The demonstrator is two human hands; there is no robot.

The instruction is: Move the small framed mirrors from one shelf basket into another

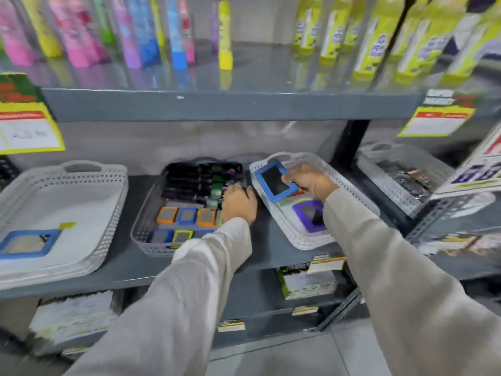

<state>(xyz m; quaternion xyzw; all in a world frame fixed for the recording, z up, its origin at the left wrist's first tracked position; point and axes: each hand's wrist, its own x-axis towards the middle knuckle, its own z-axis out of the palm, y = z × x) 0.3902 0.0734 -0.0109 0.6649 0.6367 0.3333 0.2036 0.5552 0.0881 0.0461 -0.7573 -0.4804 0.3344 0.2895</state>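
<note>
Our right hand (306, 183) pinches the blue mirror (275, 181) tilted above the right basket (349, 191), ready to carry it; our left hand (238, 203) curls on the middle basket's (143, 229) rim, steadying it.

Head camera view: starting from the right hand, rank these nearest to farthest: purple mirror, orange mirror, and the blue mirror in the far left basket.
1. Purple mirror, just below the right hand, same basket.
2. Orange mirror, middle basket.
3. Blue mirror, far left basket.
</note>
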